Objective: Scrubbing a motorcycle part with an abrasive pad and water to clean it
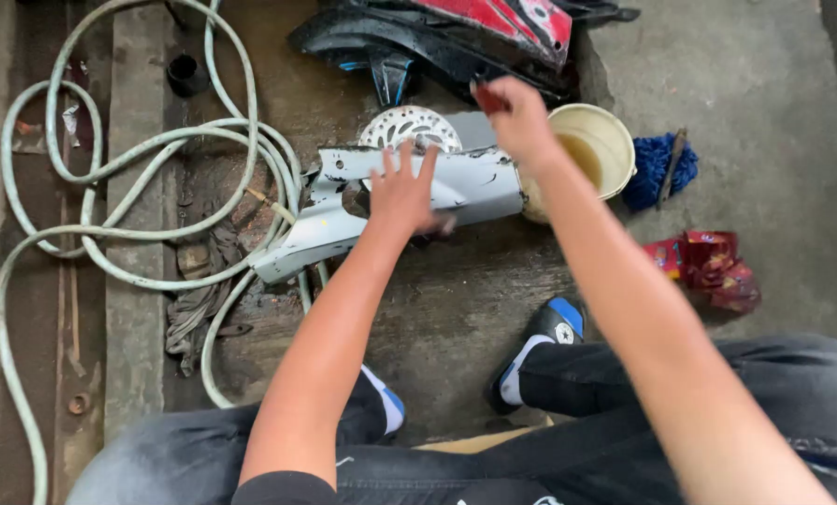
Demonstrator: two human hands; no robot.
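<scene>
the grey-white plastic body panel [418, 201] lies at centre on the wet concrete floor [456, 318], hose [110, 168] coiled at nine o'clock, cream bucket [615, 140] at two. the left hand [402, 192] presses it, fingers spread wide; best kept flat so the panel stays put. the right hand [516, 117] pinches a small dark red piece [486, 97] at twelve o'clock.

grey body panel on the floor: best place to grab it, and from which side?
Probably the long near edge of the panel, right of the left hand, coming from the person's side. It lies flat and lengthways, so that edge is open. The far side is crowded by the brake disc and bucket; the left tip looks jagged and sits against the hose.
</scene>
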